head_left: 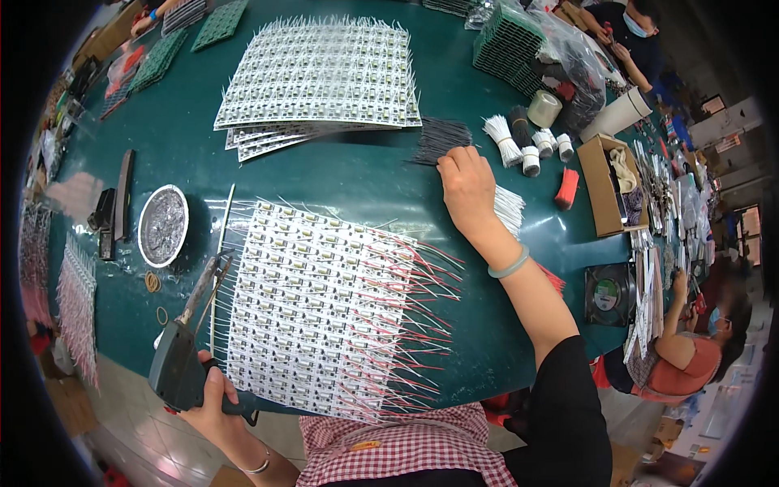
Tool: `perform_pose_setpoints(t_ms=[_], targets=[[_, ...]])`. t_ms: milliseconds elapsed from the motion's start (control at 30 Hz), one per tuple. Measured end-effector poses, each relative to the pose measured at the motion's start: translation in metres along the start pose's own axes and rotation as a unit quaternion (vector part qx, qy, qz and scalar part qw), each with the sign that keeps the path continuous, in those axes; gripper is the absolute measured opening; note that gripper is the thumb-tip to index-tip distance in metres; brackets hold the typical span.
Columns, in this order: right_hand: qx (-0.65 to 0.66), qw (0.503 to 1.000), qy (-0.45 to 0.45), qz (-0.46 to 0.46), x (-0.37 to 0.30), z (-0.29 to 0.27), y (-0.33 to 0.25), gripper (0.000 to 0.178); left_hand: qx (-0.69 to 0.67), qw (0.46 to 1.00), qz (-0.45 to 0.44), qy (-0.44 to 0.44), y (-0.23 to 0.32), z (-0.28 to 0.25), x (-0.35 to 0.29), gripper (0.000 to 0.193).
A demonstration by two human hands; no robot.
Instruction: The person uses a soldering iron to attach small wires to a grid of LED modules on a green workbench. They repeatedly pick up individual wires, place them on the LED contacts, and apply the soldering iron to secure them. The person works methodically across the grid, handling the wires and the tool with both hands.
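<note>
My left hand point(217, 406) is wrapped round the handle of a soldering gun point(180, 365), its metal tip pointing up beside the left edge of a circuit board panel point(312, 300). Rows of small components cover this white panel. Red and white wires point(426, 308) stick out along its right side, and thin pale wires fringe its left. At the lower edge of a spread of black wires point(442, 138), my right hand point(468, 188) is closed with fingertips together; what they pinch is hidden. White wires point(509, 209) lie partly behind the right wrist.
A stack of similar panels point(320, 73) lies at the back. A round bowl point(163, 226) of grey, shiny material sits left, near rubber bands point(152, 282). Wire bundles point(503, 142), a tape roll point(544, 108), a cardboard box point(596, 187) and a fan point(608, 295) occupy the right. Other people work nearby.
</note>
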State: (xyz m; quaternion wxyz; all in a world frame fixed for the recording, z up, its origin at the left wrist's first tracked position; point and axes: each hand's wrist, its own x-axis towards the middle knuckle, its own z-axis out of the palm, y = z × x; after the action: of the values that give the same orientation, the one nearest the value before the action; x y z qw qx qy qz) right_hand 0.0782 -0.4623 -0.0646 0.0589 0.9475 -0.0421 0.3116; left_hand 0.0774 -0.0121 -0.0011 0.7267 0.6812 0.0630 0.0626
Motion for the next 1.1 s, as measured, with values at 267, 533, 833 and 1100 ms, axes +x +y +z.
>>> perform_pose_setpoints(t_ms=[267,533,833,1100], targets=[[-0.027,1.0,-0.004,-0.012,0.003,0.0,-0.001,0.013,-0.001,1.0,-0.003,-0.012,0.0,-0.003,-0.002,0.049],[0.046,0.999,-0.014,-0.004,0.004,0.0,0.004,0.019,-0.004,1.0,-0.019,-0.003,0.001,-0.002,-0.01,0.05],[0.042,0.997,-0.057,0.018,0.012,-0.018,0.003,0.024,-0.002,1.0,-0.023,-0.01,-0.004,-0.003,-0.01,0.051],[-0.063,0.973,-0.124,-0.187,0.046,-0.072,-0.018,0.011,-0.014,0.999,-0.034,-0.015,-0.002,-0.001,-0.012,0.05]])
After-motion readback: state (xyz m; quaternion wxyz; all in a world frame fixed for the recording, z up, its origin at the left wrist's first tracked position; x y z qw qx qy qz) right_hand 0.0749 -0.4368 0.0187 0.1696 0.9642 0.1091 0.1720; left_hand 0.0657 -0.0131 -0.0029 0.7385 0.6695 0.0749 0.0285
